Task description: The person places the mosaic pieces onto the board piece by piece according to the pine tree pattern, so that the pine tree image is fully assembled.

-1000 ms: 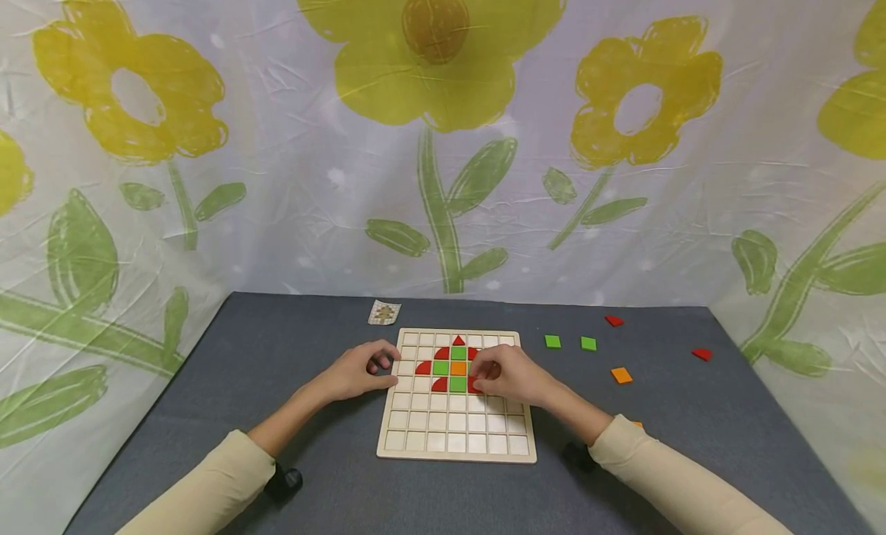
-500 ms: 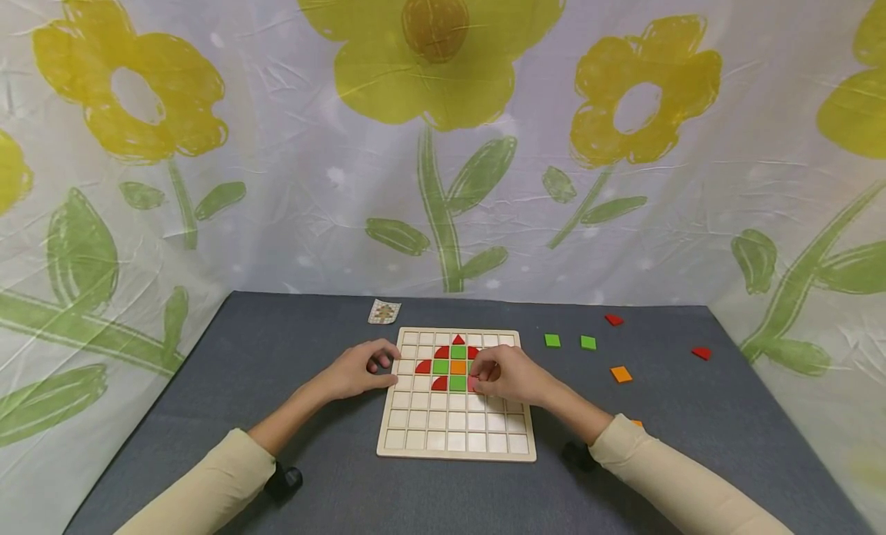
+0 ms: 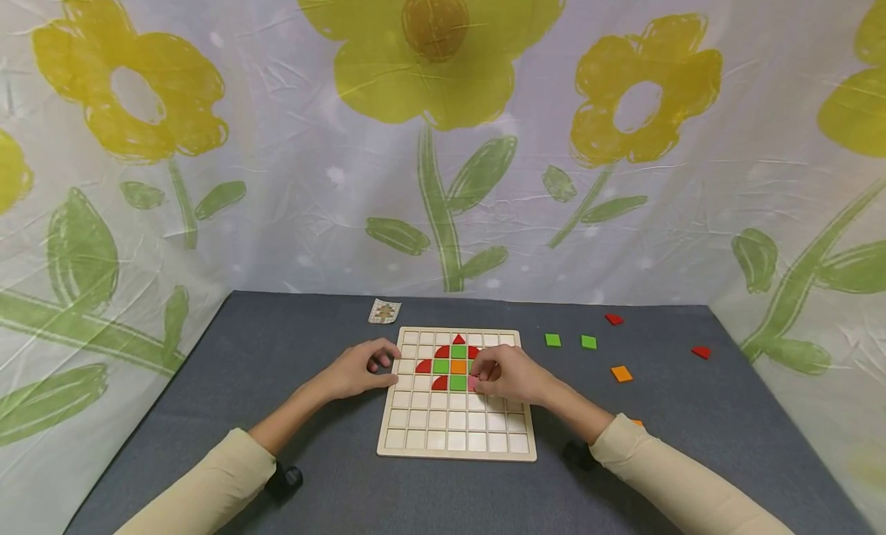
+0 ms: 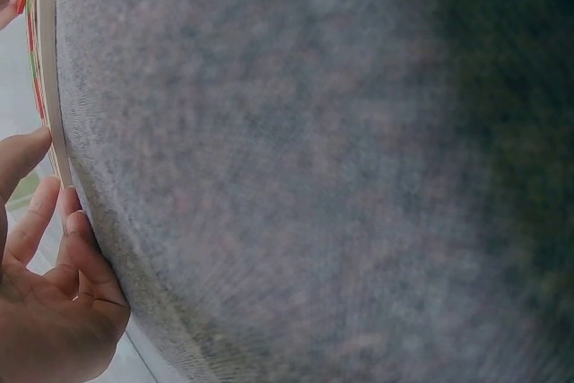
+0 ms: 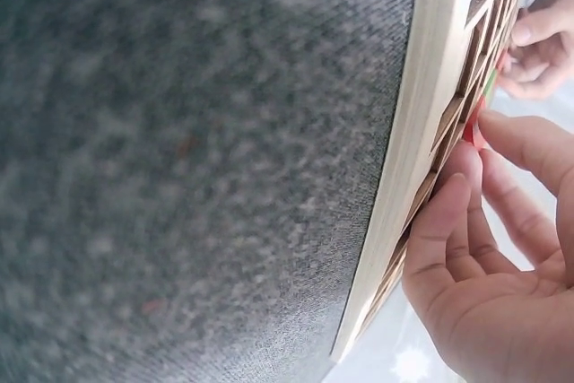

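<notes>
A wooden grid board (image 3: 457, 454) lies on the table, seen whole in the head view. Around an orange square tile (image 3: 458, 367) sit green squares (image 3: 458, 383), red quarter-round tiles (image 3: 424, 367) and a red triangle (image 3: 458, 340). My left hand (image 3: 360, 370) touches the board's left rim with thumb and fingertips, thumb and forefinger spread apart. Over the grid, my right hand (image 3: 508, 375) pinches a red tile (image 5: 474, 132) between thumb and finger, just right of the lowest green square; its full shape is hidden. That hand also covers part of another red tile (image 3: 474, 352).
Behind the board lies a small pattern card (image 3: 384, 312). Loose tiles lie to the right: green squares (image 3: 552, 340), red pieces (image 3: 614, 319) and an orange square (image 3: 621, 373). Another orange tile (image 3: 637, 423) peeks out by the right sleeve. A flower-printed cloth (image 3: 332, 212) hangs behind.
Both hands and the board keep nearly the same place. The red tile at my right fingertips now looks pink and lighter, where it looked dark red one second ago.
</notes>
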Motion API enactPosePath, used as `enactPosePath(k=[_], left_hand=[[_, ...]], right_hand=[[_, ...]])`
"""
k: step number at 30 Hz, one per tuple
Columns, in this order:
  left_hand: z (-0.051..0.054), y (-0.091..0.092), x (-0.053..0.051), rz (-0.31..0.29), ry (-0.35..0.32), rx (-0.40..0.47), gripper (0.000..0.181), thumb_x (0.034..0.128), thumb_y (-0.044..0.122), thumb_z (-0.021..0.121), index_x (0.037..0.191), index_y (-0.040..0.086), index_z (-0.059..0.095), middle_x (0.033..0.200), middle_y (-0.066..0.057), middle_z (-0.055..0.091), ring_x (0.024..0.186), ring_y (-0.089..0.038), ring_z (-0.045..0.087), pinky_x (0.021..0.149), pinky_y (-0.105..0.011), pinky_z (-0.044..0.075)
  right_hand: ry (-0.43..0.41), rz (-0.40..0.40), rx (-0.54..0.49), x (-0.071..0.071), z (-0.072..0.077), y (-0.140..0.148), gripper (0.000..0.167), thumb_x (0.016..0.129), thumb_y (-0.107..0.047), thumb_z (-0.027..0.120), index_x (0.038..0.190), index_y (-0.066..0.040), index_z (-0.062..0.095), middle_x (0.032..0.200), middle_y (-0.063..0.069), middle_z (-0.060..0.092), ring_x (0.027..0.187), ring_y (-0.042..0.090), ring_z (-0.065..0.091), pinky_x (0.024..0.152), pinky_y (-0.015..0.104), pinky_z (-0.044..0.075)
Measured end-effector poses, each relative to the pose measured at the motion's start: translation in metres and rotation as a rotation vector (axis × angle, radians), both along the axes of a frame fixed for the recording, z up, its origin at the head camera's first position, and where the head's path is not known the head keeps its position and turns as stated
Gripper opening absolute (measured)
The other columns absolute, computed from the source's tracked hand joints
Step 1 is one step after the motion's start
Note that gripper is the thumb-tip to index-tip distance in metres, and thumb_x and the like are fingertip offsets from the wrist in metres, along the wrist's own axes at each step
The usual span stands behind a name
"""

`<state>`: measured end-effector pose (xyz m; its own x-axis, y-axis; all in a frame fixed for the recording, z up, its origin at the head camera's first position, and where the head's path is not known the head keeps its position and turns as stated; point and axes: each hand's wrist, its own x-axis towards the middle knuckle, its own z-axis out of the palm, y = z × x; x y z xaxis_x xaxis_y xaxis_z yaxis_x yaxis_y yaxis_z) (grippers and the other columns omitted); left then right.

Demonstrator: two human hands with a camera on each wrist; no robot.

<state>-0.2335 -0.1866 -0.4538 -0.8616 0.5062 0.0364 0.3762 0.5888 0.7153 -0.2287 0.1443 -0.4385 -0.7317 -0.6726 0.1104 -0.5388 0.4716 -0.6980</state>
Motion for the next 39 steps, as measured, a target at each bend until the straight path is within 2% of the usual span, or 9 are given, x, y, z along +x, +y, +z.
enactPosePath(k=[12,29,39], left_hand=[[-0.001,0.0,-0.002,-0.001,0.029,-0.021,0.033,0.0912,0.012,0.078,0.12,0.005,0.064,0.099,-0.006,0.059,0.085,-0.02,0.054,0.079,-0.041,0.045],[-0.001,-0.001,-0.002,0.006,0.011,-0.022,0.033,0.0915,0.013,0.078,0.12,0.006,0.064,0.099,-0.005,0.058,0.084,-0.019,0.053,0.079,-0.041,0.044],[-0.001,-0.002,-0.003,0.008,0.015,-0.026,0.033,0.0914,0.013,0.078,0.12,0.006,0.064,0.099,-0.005,0.058,0.084,-0.019,0.053,0.079,-0.041,0.044]], right_hand=[[0.001,0.018,-0.01,-0.001,-0.001,0.001,0.012,0.088,0.003,0.076,0.098,0.0,0.071,0.083,-0.001,0.063,0.075,0.014,0.06,0.068,0.027,0.052],[-0.044,0.025,-0.021,-0.002,0.007,0.006,0.009,0.09,0.001,0.074,0.099,0.0,0.071,0.083,-0.001,0.064,0.073,0.015,0.062,0.07,0.029,0.052],[-0.046,0.01,-0.034,-0.001,0.009,0.034,0.011,0.092,-0.005,0.076,0.103,-0.002,0.073,0.086,-0.001,0.065,0.074,0.017,0.061,0.066,0.029,0.051]])
